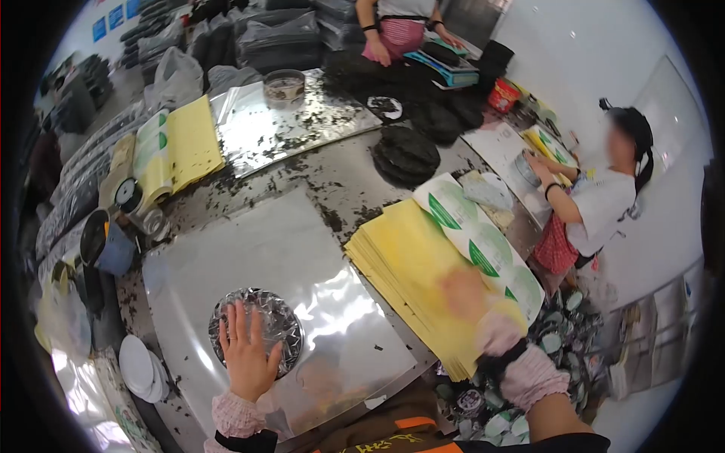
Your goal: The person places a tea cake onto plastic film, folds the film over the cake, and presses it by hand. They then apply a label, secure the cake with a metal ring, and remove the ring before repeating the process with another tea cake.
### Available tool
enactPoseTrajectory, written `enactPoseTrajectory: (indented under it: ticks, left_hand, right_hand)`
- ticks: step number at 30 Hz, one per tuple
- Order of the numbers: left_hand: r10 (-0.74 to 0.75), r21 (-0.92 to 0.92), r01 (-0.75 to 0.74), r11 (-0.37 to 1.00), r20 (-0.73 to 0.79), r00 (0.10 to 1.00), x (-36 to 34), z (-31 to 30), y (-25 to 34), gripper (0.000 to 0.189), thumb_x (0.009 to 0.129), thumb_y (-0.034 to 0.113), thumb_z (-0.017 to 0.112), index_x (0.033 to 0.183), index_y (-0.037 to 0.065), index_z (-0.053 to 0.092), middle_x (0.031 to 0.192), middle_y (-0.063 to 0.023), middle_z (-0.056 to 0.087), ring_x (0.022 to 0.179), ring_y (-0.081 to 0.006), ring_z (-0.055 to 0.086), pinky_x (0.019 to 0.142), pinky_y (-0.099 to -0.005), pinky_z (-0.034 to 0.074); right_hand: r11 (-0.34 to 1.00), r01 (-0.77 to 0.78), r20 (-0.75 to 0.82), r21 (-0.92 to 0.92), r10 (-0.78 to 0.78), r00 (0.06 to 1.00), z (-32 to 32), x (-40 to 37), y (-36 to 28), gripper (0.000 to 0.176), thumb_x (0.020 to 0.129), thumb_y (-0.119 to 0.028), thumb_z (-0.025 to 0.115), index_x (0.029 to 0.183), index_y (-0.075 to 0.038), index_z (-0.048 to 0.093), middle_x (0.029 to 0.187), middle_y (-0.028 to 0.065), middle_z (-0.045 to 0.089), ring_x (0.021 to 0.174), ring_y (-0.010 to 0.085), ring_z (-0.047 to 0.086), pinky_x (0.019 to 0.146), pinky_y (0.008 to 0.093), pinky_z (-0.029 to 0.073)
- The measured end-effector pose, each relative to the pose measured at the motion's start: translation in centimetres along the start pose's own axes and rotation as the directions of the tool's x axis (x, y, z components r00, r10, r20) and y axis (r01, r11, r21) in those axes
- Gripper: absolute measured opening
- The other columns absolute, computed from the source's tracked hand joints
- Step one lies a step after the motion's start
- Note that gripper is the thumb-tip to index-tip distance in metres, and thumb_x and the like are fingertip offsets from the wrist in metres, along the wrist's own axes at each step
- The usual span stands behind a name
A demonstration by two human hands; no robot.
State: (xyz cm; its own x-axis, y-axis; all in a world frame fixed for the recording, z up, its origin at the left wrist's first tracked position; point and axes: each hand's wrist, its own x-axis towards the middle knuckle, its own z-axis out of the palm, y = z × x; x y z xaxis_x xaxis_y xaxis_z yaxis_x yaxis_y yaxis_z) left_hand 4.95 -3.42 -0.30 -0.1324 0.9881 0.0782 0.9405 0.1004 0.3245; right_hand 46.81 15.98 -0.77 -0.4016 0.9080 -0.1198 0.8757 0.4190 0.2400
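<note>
My left hand [251,361] lies flat, fingers spread, on a round disc [287,325] with a crinkled, shiny dark surface. The disc rests on a shiny metal sheet [249,241] in front of me. Smeared by motion, my right hand [464,296] is over a stack of yellow paper sheets [396,249] to the right; I cannot make out its fingers. White wrapping paper printed with green [472,241] lies along the stack's far side.
Dark flat rounds [405,155] and scattered dark flakes lie on the table. A blue cup [113,245] and white discs [137,366] stand at the left. One co-worker [604,189] works at the right, another [400,30] at the back.
</note>
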Motion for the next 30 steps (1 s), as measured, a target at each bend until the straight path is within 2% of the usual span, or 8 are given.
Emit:
enactPoseTrajectory:
  ticks: [2,5,8,16,20,22,26,30]
  left_hand:
    - [0.000,0.007,0.000,1.000,0.002,1.000,0.0,0.2,0.0,0.077,0.088,0.034,0.067,0.150,-0.003,0.040,0.162,-0.0292,0.024,0.152,-0.0454,0.019,0.122,-0.0577,0.012]
    - [-0.020,0.024,0.019,1.000,0.048,0.999,0.1,0.0,0.3,0.078,0.089,0.034,0.064,0.152,-0.003,0.036,0.163,-0.0291,0.021,0.152,-0.0461,0.018,0.122,-0.0581,0.010]
    - [-0.003,0.041,0.000,0.999,0.063,0.998,0.4,-0.1,0.2,0.079,0.091,0.036,0.060,0.153,-0.004,0.033,0.163,-0.0285,0.020,0.152,-0.0462,0.017,0.122,-0.0583,0.010]
    - [-0.005,0.100,-0.001,0.995,0.066,0.998,0.3,0.2,0.1,0.077,0.094,0.038,0.054,0.155,-0.003,0.031,0.164,-0.0273,0.020,0.153,-0.0443,0.016,0.123,-0.0568,0.011]
    - [0.005,0.110,-0.013,0.994,0.073,0.997,0.5,0.2,0.2,0.077,0.094,0.039,0.054,0.155,-0.003,0.031,0.164,-0.0273,0.020,0.153,-0.0442,0.016,0.122,-0.0576,0.011]
    - [0.002,0.096,-0.007,0.995,0.059,0.998,0.1,0.2,-0.2,0.080,0.092,0.039,0.058,0.155,-0.002,0.031,0.164,-0.0276,0.020,0.153,-0.0443,0.015,0.122,-0.0579,0.011]
    - [-0.044,0.064,0.036,0.997,0.124,0.991,0.3,-0.1,0.0,0.093,0.083,0.043,0.070,0.157,0.003,0.031,0.166,-0.0249,0.018,0.154,-0.0430,0.013,0.122,-0.0573,0.009]
    - [-0.007,0.027,0.006,1.000,0.055,0.998,0.3,-0.5,0.2,0.089,0.089,0.050,0.066,0.155,0.000,0.033,0.164,-0.0275,0.020,0.153,-0.0460,0.016,0.121,-0.0583,0.013]
  right_hand:
    - [0.862,-0.129,0.088,0.490,0.099,0.991,-2.6,-3.8,-6.9,0.032,0.093,-0.029,0.063,0.110,-0.002,0.068,0.117,0.0226,0.067,0.112,0.0379,0.063,0.101,0.0535,0.045]
    - [0.613,-0.020,-0.302,0.790,0.417,0.858,5.8,-6.5,-2.2,0.032,0.093,-0.015,0.061,0.121,-0.001,0.065,0.127,0.0229,0.063,0.117,0.0426,0.059,0.107,0.0543,0.041]
    - [0.934,-0.268,-0.577,0.237,0.357,0.735,9.4,-12.4,7.9,0.041,0.088,-0.009,0.064,0.129,-0.003,0.064,0.137,0.0194,0.060,0.132,0.0393,0.053,0.112,0.0540,0.038]
    - [0.920,-0.324,-0.622,0.221,0.389,0.679,12.9,-16.4,10.7,0.031,0.093,-0.013,0.066,0.124,-0.009,0.070,0.138,0.0110,0.063,0.133,0.0356,0.055,0.109,0.0514,0.042]
    - [0.433,-0.336,-0.254,0.836,0.849,0.463,11.2,-15.4,11.0,0.022,0.097,-0.008,0.061,0.114,-0.007,0.074,0.120,0.0172,0.071,0.115,0.0332,0.066,0.101,0.0418,0.049]
    - [0.429,-0.187,-0.329,0.884,0.854,0.402,17.2,-18.4,20.6,0.017,0.100,-0.015,0.061,0.098,-0.002,0.072,0.101,0.0040,0.072,0.077,0.0110,0.054,0.073,0.0297,0.048]
    - [0.420,-0.747,-0.399,0.516,0.889,0.224,12.9,-18.9,28.3,0.030,0.095,-0.025,0.064,0.111,0.000,0.064,0.115,0.0100,0.063,0.095,0.0194,0.049,0.085,0.0348,0.044]
    - [0.727,-0.047,-0.563,0.685,0.569,0.599,0.9,-6.3,9.8,0.053,0.090,-0.036,0.066,0.125,0.002,0.056,0.130,0.0160,0.055,0.114,0.0279,0.044,0.097,0.0399,0.041]
